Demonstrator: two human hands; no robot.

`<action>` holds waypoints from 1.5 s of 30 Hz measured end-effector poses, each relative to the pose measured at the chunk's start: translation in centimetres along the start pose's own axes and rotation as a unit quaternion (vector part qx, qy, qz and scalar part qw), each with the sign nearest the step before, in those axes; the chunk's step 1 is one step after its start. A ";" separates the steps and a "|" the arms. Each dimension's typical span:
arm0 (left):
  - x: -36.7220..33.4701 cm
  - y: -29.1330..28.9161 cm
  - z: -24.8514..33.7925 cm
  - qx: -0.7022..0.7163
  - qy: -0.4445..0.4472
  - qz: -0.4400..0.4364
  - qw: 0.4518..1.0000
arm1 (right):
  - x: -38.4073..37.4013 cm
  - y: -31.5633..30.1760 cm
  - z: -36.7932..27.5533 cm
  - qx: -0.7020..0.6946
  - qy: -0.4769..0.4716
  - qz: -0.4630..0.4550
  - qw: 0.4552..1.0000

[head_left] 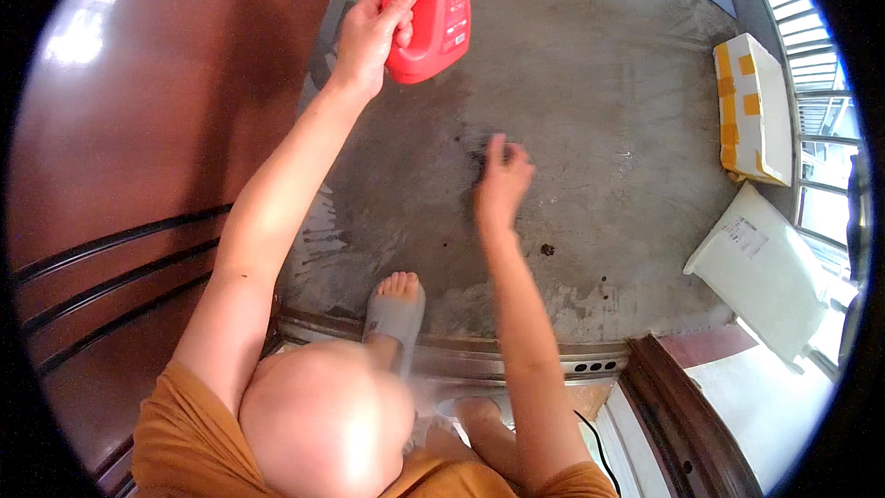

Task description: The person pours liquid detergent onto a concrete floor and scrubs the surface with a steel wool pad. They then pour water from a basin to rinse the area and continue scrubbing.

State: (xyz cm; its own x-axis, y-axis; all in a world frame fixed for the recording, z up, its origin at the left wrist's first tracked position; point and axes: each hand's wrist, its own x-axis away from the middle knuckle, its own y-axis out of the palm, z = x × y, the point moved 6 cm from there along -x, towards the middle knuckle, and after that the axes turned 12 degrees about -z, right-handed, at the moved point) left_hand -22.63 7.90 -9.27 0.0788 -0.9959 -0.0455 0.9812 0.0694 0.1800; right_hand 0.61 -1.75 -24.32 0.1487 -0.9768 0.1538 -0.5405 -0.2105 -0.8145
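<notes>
My left hand [373,37] is wrapped round the handle of a red plastic jug-shaped bottle [450,37], held up in front of me at the top of the view. The bottle leans slightly, its printed label faces right, and its top is cut off by the picture's edge. Lower and to the right, my right hand [503,180] hovers over the grey concrete floor [590,83], slightly blurred. Its fingers are curled in toward the thumb; anything small between them cannot be made out. Dark wet-looking marks show on the floor beside that hand.
A glossy reddish-brown panel [166,101] with black bars fills the left. On the right are a white foam box [770,120] with yellow tape, a white package [765,267] and a barred window [816,65]. My slippered foot [398,300] stands beyond a metal door sill [479,364].
</notes>
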 end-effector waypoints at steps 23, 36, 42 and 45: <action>0.8 -0.8 -0.4 0.008 -0.006 0.009 1.000 | -1.7 -9.5 12.8 0.198 0.139 0.175 0.955; -0.4 2.3 -3.0 0.003 -0.025 -0.009 1.000 | 11.6 10.0 -9.4 -0.001 -0.248 -0.124 0.961; 0.1 3.0 -5.0 -0.014 -0.037 -0.010 0.999 | 6.1 -0.2 6.7 -0.010 -0.019 -0.131 0.991; -0.1 4.2 -5.3 -0.014 -0.053 -0.020 0.998 | 5.3 -8.9 17.3 0.053 0.054 0.041 0.996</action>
State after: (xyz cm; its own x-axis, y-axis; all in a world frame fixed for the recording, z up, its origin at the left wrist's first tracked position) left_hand -17.62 8.56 -13.78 0.0228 -0.9984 0.0519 0.9877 0.0305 0.1530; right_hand 20.51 -4.43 -25.95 0.0148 -0.9903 0.1380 -0.4561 -0.1295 -0.8805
